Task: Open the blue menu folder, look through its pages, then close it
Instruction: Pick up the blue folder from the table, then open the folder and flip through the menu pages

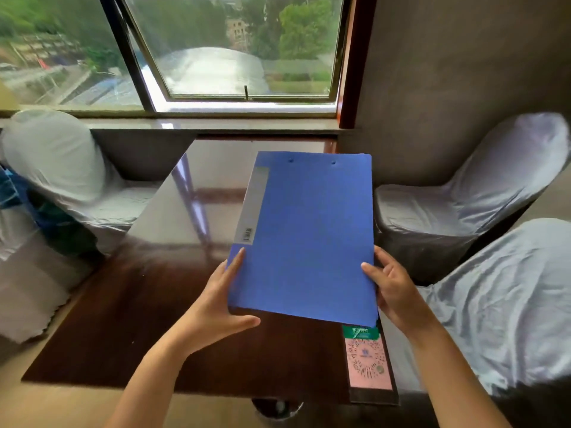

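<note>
The blue menu folder (pixel 306 236) is closed, held above the dark wooden table (pixel 154 319), its grey spine label along the left edge. My left hand (pixel 222 301) grips its lower left corner, fingers up along the spine and thumb under the bottom edge. My right hand (pixel 392 285) holds the lower right edge, thumb on the cover and fingers behind.
A pink and green QR-code card (pixel 366 362) lies at the table's near right edge. Chairs in white covers stand at the left (pixel 61 174) and right (pixel 463 196), with another near right (pixel 509 304). A window (pixel 234 47) lies beyond the table.
</note>
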{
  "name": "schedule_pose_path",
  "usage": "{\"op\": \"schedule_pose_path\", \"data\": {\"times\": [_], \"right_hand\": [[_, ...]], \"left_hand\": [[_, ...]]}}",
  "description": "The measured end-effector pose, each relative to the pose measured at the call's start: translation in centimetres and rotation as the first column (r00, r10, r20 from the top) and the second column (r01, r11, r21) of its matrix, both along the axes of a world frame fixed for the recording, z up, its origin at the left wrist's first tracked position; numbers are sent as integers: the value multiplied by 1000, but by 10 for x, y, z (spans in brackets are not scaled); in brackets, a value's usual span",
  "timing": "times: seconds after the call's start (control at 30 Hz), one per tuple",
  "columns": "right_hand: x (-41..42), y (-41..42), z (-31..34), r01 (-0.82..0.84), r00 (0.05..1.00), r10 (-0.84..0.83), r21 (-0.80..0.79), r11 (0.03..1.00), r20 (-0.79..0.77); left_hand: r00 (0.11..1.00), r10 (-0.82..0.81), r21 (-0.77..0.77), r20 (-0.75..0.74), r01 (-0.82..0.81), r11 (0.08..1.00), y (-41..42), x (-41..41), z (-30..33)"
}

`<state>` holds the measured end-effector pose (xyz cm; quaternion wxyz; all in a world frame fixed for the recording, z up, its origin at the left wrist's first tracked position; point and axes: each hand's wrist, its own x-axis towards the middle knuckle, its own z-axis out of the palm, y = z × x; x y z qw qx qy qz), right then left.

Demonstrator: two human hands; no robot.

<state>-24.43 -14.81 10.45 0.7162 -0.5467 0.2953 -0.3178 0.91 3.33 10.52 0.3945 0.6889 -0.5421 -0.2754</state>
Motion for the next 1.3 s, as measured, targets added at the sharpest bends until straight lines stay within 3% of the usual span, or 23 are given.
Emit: {"op": "schedule_pose_path", "data": {"times": [0.1,0.23,0.33,0.43,0.53,0.57,0.67,0.73,0.83,0.87,0.97,1.07,1.17,1.3], "right_hand": [[-4,-2,6,-6,1000,7,-28,1000,29],[-10,-5,18,-14,997,18,-58,998,76],[-12,-6,32,-2,995,13,-107,994,103],[-14,-7,46,36,988,-15,-135,990,152],[-20,-11,52,120,989,-101,-186,975,110],[-23,-12,52,135,989,-120,-207,969,83],[-32,-16,46,177,983,-164,-199,964,80],[-37,-18,44,230,970,-209,-192,954,123],[-43,-22,44,302,948,-267,-222,927,175],[-45,-23,45,316,943,-280,-225,922,181],[-48,-25,45,343,936,-312,-228,911,163],[-48,-26,41,335,940,-308,-231,913,148],[-52,-26,38,249,968,-243,-202,947,55],[-65,-29,39,56,998,-58,-111,992,-16]], "left_hand": [[956,43,-106,291,-12,994,-5,-11,-4],[930,116,-270,349,-18,963,-9,-19,2],[965,138,-325,223,-60,944,-12,-27,4],[988,145,-337,-48,-153,929,-14,-40,11],[918,115,-298,-380,-239,924,-17,-46,12],[897,117,-280,-427,-254,926,-18,-48,14],[883,221,-155,-414,-307,939,-23,-41,19],[789,253,-82,-560,-357,931,-28,-36,36],[766,153,-192,-624,-340,921,-37,-27,56],[799,112,-225,-591,-297,928,-35,-23,56],[781,43,-236,-622,-240,942,-29,-31,48],[641,25,-203,-768,-281,938,-23,-35,33],[410,26,-121,-912,-329,936,-18,-36,27],[324,60,-76,-944,-390,918,-9,-42,14]]}}
